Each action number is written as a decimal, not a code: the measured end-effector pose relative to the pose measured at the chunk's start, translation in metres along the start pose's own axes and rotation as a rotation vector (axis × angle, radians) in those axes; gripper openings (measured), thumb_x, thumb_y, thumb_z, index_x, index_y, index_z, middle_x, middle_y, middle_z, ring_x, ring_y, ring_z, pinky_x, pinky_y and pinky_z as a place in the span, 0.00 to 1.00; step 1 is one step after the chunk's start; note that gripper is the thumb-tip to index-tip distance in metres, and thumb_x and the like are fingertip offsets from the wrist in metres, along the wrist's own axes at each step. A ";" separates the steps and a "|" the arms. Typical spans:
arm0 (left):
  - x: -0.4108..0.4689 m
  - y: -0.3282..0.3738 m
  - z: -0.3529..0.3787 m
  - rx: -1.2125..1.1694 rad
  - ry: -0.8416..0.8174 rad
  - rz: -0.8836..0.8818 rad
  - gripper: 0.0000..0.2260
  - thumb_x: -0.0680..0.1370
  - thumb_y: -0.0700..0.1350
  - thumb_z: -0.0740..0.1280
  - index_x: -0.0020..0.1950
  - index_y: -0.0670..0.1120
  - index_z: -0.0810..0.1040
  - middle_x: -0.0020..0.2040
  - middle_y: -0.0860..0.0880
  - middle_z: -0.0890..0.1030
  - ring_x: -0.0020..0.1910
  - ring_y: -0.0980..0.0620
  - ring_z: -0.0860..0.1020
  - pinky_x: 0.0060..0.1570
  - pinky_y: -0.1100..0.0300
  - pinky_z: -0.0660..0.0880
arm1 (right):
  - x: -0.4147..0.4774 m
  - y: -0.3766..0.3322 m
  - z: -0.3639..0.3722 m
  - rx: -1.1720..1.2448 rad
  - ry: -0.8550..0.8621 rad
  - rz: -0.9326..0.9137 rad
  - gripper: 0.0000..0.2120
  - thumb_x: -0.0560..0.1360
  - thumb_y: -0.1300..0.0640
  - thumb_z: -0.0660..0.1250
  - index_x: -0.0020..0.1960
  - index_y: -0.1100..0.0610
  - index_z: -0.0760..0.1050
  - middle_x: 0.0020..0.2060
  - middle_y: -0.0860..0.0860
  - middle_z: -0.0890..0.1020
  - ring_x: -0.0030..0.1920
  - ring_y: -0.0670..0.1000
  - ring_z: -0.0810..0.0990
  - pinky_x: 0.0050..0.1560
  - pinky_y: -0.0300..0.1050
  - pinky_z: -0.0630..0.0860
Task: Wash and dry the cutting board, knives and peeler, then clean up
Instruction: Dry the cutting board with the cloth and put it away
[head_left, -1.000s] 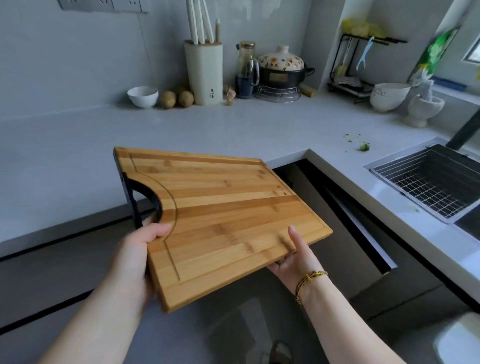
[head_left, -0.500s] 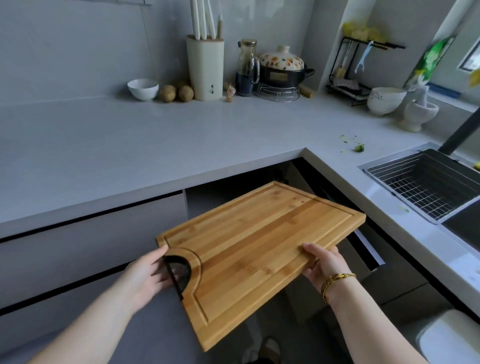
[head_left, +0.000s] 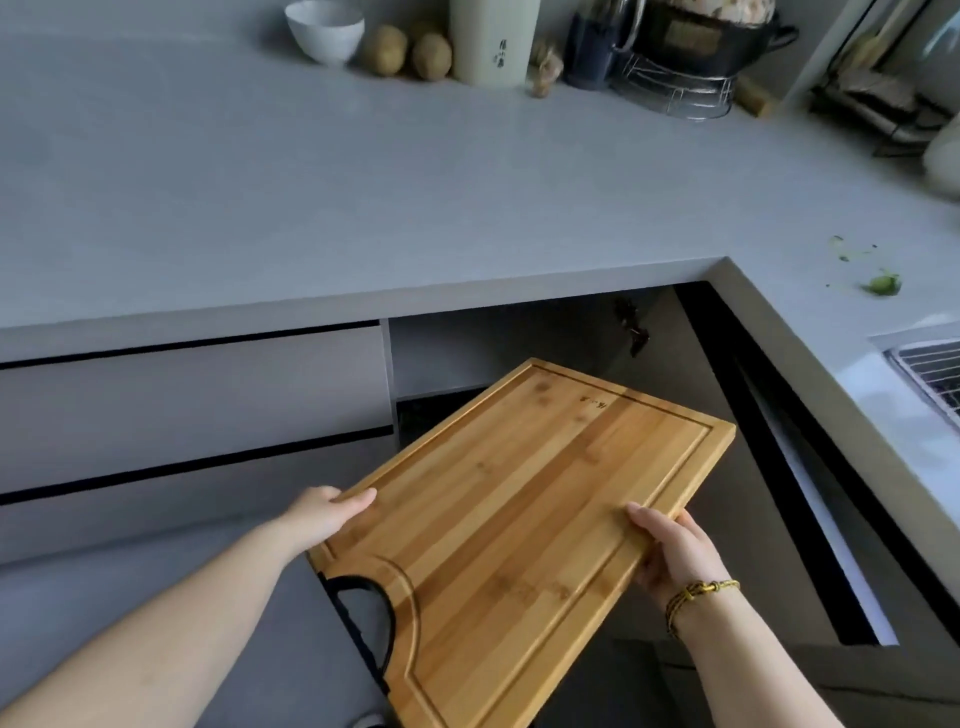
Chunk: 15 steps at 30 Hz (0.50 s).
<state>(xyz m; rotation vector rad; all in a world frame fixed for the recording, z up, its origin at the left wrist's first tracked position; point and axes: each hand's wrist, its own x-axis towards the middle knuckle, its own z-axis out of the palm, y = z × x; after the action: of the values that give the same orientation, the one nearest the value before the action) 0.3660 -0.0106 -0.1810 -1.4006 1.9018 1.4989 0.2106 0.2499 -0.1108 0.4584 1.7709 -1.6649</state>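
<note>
The grey L-shaped worktop (head_left: 363, 182) is filling the far and right parts of the view. Under its near edge, on the left, two grey drawer fronts (head_left: 182, 384) are sitting closed. To their right, a dark cabinet opening (head_left: 519, 343) is showing under the worktop corner.

The cutting board (head_left: 519, 519) is being held in the air, below worktop level and in front of that opening. It is tilting, with its far right corner highest. Its grooved wooden face is pointing up, and its black handle (head_left: 363, 618) is sitting at the near left corner.

The left hand (head_left: 322, 514) is gripping the left long edge of the board. Its thumb is lying flat on the top face, and its fingers are reaching under the board, out of sight. The right hand (head_left: 675, 551) is gripping the right long edge in the same way, thumb on top and fingers curling underneath. A braided bracelet (head_left: 698, 597) is circling the right wrist.

At the right edge of the view, a sink (head_left: 930, 374) with a wire rack is sitting in the worktop. Along the far wall, from right to left:
- a dark pot (head_left: 711, 31) is resting on a wire stand (head_left: 675, 91);
- a cream container (head_left: 488, 41) is standing upright;
- two potatoes (head_left: 384, 49) are lying just beside it;
- a white bowl (head_left: 324, 28) is standing near them.

A small green scrap (head_left: 883, 285) is lying on the worktop, far of the sink.
</note>
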 end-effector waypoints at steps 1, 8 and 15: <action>-0.001 0.001 -0.005 0.034 0.004 -0.007 0.23 0.76 0.58 0.61 0.60 0.42 0.74 0.56 0.46 0.77 0.51 0.50 0.73 0.50 0.60 0.68 | 0.000 0.000 0.001 -0.001 -0.010 0.004 0.06 0.76 0.66 0.61 0.52 0.61 0.68 0.36 0.55 0.74 0.29 0.52 0.76 0.16 0.32 0.68; 0.056 -0.014 0.019 -0.086 0.071 -0.127 0.26 0.73 0.62 0.63 0.57 0.41 0.76 0.52 0.44 0.79 0.50 0.46 0.77 0.51 0.55 0.73 | 0.107 -0.011 0.022 -0.087 -0.076 0.068 0.04 0.75 0.64 0.62 0.46 0.56 0.72 0.37 0.53 0.78 0.29 0.49 0.80 0.25 0.37 0.76; 0.097 -0.011 0.059 -0.273 0.212 -0.181 0.20 0.73 0.58 0.65 0.51 0.42 0.74 0.45 0.46 0.77 0.48 0.46 0.74 0.46 0.56 0.68 | 0.196 -0.025 0.048 -0.233 -0.128 0.025 0.10 0.76 0.60 0.62 0.57 0.54 0.70 0.39 0.50 0.77 0.37 0.48 0.75 0.35 0.40 0.75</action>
<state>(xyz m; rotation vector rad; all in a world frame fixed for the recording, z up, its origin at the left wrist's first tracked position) 0.3142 -0.0051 -0.2828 -1.8663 1.6744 1.6215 0.0633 0.1641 -0.2214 0.2615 1.8269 -1.4158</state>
